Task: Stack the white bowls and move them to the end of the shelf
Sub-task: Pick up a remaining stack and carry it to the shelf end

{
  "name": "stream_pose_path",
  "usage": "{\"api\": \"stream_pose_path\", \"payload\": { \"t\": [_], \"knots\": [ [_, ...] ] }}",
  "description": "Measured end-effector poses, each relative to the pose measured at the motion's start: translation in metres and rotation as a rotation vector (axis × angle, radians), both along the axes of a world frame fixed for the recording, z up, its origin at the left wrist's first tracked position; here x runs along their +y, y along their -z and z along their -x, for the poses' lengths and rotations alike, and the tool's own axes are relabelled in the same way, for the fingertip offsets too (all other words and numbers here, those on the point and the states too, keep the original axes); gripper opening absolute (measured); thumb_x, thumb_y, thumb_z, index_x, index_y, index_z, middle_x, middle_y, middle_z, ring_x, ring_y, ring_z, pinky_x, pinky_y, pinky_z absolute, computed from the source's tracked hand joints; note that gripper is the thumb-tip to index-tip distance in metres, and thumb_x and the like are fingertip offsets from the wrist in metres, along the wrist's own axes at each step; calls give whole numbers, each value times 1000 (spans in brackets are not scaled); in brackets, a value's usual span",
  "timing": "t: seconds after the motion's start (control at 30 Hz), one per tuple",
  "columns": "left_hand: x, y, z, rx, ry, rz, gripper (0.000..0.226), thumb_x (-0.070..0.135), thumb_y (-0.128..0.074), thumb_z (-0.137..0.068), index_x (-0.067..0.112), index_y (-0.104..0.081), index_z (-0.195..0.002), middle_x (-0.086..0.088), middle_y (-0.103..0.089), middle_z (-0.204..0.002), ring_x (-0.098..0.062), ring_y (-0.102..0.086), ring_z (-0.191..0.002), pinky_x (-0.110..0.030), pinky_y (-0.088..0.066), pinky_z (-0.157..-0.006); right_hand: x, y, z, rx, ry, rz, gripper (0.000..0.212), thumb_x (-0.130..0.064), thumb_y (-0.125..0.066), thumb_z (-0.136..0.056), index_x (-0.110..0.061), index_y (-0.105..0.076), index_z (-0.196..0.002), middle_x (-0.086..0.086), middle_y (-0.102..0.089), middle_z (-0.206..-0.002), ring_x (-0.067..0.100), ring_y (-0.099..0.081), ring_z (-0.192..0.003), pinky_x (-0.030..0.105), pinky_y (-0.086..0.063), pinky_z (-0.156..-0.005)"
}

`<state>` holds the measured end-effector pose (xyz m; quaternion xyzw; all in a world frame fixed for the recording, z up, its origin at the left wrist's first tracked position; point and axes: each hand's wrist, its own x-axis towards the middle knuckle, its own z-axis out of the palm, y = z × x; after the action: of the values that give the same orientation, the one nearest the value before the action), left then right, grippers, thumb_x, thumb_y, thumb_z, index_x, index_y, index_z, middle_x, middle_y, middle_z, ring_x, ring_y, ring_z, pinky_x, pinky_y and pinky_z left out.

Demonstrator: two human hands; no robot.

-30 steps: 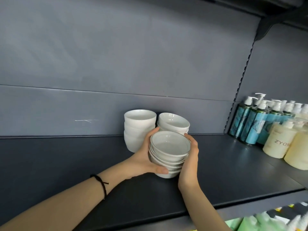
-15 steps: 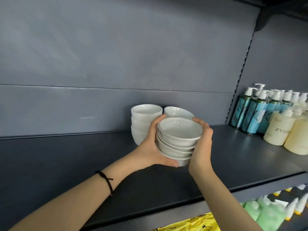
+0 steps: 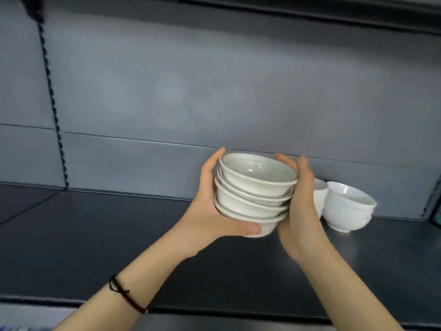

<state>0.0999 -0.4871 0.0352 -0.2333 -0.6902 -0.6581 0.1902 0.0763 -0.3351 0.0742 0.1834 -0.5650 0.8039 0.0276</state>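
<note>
A stack of several shallow white bowls (image 3: 253, 194) hangs above the dark shelf (image 3: 95, 235), tilted a little to the left. My left hand (image 3: 210, 211) cups its left side and underside with the thumb under the bottom bowl. My right hand (image 3: 300, 211) presses flat against its right side. Behind my right hand, two more stacks of deeper white bowls stand on the shelf by the back wall: one (image 3: 346, 206) in plain sight, the other (image 3: 318, 194) mostly hidden.
The grey back panel (image 3: 214, 103) runs behind the shelf, with a slotted upright (image 3: 51, 91) at the left. Another shelf (image 3: 310, 8) overhangs at the top. The shelf's front edge (image 3: 214, 316) crosses the bottom of the view.
Both hands lifted the shallow bowl stack off the shelf and carried it left, away from the two other stacks. The view swung left; the bottles at the right dropped out of sight.
</note>
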Motion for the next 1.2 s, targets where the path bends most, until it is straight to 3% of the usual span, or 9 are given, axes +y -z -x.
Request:
{"api": "stream_pose_path", "payload": {
  "t": [0.1, 0.17, 0.3, 0.37, 0.77, 0.87, 1.0, 1.07, 1.2],
  "knots": [
    [-63, -2, -41, 2, -136, 22, 126, -3, -86, -52, 52, -13, -138, 45, -50, -118, 11, -53, -119, -27, -52, -98, -62, 4, -20, 72, -156, -95, 43, -73, -43, -73, -48, -64, -101, -18, -73, -104, -4, -69, -92, 22, -51, -79],
    [-106, -1, -69, -14, -205, 24, 128, 4, -90, -51, 50, -12, -142, 40, -50, -125, 7, -51, -123, -25, -51, -97, -101, 12, -32, 129, -306, -150, 71, -80, -50, -57, -51, -49, -123, -19, -65, -123, -6, -64, -106, 20, -51, -84],
    [-183, 3, -128, -21, -354, 29, 127, 19, -88, -49, 50, -11, -143, 33, -47, -133, 3, -50, -127, -18, -49, -94, -180, 24, -58, 205, -591, -178, 111, -78, -79, -43, -47, -35, -139, -18, -60, -133, 1, -57, -123, 30, -49, -101],
    [-218, 6, -158, -14, -431, 38, 126, 23, -89, -48, 50, -11, -143, 31, -46, -136, 2, -49, -128, -21, -48, -99, -222, 29, -74, 235, -678, -186, 117, -71, -86, -40, -43, -33, -141, -19, -62, -131, 5, -55, -127, 36, -42, -109],
    [-399, 21, -292, -12, -709, 44, 122, 24, -88, -48, 45, -12, -141, 36, -50, -127, 6, -51, -123, -13, -48, -91, -442, 41, -161, 234, -1007, -206, 120, -61, -93, -34, -45, -35, -138, -15, -60, -133, 9, -54, -128, 44, -39, -114],
    [-441, 23, -312, 3, -788, 70, 122, 28, -90, -47, 47, -14, -141, 33, -47, -131, 3, -49, -127, -14, -46, -94, -490, 42, -176, 234, -1061, -202, 120, -61, -92, -32, -46, -35, -137, -12, -58, -136, 11, -52, -131, 41, -41, -111],
    [-493, 26, -332, 0, -867, 78, 126, 54, -92, -44, 40, -14, -142, 34, -47, -133, 5, -48, -128, -10, -43, -95, -557, 49, -189, 201, -1167, -210, 115, -64, -91, -31, -48, -38, -132, -20, -66, -123, 5, -58, -122, 31, -52, -98],
    [-521, 28, -340, -7, -899, 73, 126, 55, -91, -44, 38, -14, -142, 26, -45, -139, 6, -47, -128, -9, -43, -94, -592, 52, -194, 217, -1210, -219, 110, -68, -88, -33, -48, -40, -130, -22, -67, -121, 1, -60, -118, 28, -55, -94],
    [-587, 38, -354, -48, -921, 78, 130, 47, -93, -46, 42, -7, -143, 12, -36, -148, 3, -43, -133, -10, -41, -97, -669, 62, -204, 221, -1233, -227, 119, -69, -87, -36, -44, -34, -139, -16, -61, -132, 7, -54, -128, 35, -50, -103]
  ]
}}
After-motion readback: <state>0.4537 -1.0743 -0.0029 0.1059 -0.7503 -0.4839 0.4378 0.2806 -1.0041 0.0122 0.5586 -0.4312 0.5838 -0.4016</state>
